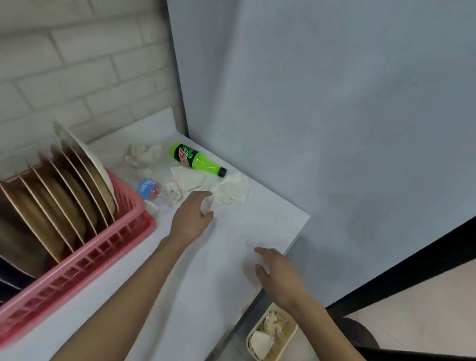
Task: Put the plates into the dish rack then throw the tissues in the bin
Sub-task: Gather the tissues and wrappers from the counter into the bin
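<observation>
Pink dish rack (84, 268) holding plates (69, 196), left hand (192, 219) seemingly pinching crumpled tissue (221, 199), right hand (278, 270) relaxed, empty.

Green bottle (197, 160) and water bottle (149, 188) lie sideways.

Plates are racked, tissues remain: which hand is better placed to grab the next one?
Left. The left hand curls round a crumpled tissue; the right hand is open, back near the table edge.

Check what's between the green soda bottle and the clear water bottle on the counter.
Head view: crumpled white tissues lie on the counter between the green soda bottle and the water bottle.
</observation>
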